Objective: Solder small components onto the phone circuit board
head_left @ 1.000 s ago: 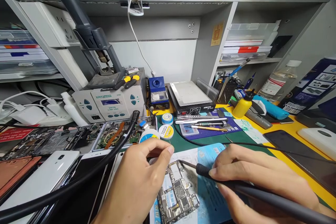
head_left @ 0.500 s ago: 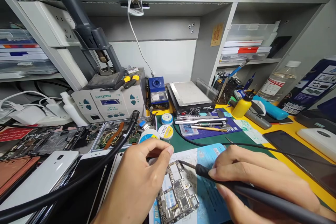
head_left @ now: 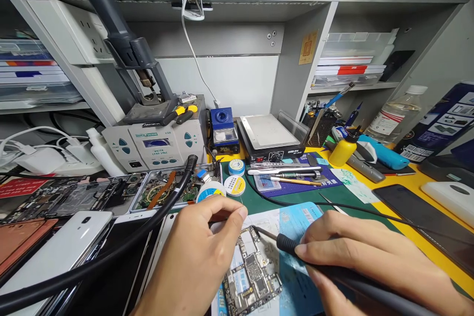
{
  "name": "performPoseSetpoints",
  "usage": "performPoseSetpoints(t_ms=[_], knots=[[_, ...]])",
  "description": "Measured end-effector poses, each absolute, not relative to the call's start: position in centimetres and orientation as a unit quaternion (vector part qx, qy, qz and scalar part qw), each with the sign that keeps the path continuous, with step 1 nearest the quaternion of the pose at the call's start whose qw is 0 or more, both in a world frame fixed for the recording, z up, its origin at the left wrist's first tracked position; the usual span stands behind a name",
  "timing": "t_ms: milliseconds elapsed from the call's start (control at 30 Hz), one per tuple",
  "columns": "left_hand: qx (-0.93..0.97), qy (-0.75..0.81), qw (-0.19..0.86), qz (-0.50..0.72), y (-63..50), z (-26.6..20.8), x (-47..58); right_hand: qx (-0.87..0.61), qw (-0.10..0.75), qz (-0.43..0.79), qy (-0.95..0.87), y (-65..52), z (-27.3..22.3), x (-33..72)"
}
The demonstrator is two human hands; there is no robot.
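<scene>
My right hand (head_left: 359, 252) grips a soldering iron (head_left: 286, 244) like a pen. The iron's bent tip touches or hovers just over the top corner of a phone circuit board (head_left: 255, 269); which of the two I cannot tell. Close by on the left, my left hand (head_left: 202, 252) pinches a thin wire, very faint, between thumb and forefinger, near the board's upper edge. The hand covers the board's left side. The board lies on a blue and white booklet (head_left: 299, 276) on a green mat (head_left: 229, 212).
A thick black hose (head_left: 148, 237) crosses the left side over several phones (head_left: 83, 237). Behind stand a hot-air station (head_left: 159, 143), a blue soldering station (head_left: 222, 128) and a heating plate (head_left: 272, 133). Small round tins (head_left: 234, 185) sit beyond my left hand; tweezers (head_left: 333, 203) lie beyond my right.
Both hands hold nearly the same pose, with the iron's tip staying at the board's top corner. The whole view has shifted very slightly.
</scene>
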State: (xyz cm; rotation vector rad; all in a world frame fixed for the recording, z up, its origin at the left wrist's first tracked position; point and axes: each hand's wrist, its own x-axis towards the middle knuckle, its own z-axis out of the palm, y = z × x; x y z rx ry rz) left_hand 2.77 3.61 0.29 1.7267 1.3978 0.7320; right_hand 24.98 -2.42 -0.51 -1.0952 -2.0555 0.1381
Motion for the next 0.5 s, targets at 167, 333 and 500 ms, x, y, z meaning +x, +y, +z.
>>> performPoseSetpoints(t_ms=[167,333,500], knots=[[0.678,0.550,0.393,0.288,3.7,0.4,2.7,-0.443,0.407,0.040,-0.798,-2.4,-0.5,24.3],[0.675,0.552,0.393,0.291,3.8,0.4,2.8,-0.446,0.451,0.035,-0.773,-1.2,0.3,23.3],[0.675,0.551,0.394,0.292,3.8,0.3,2.7,-0.446,0.457,0.040,-0.768,-1.2,0.3,23.5]])
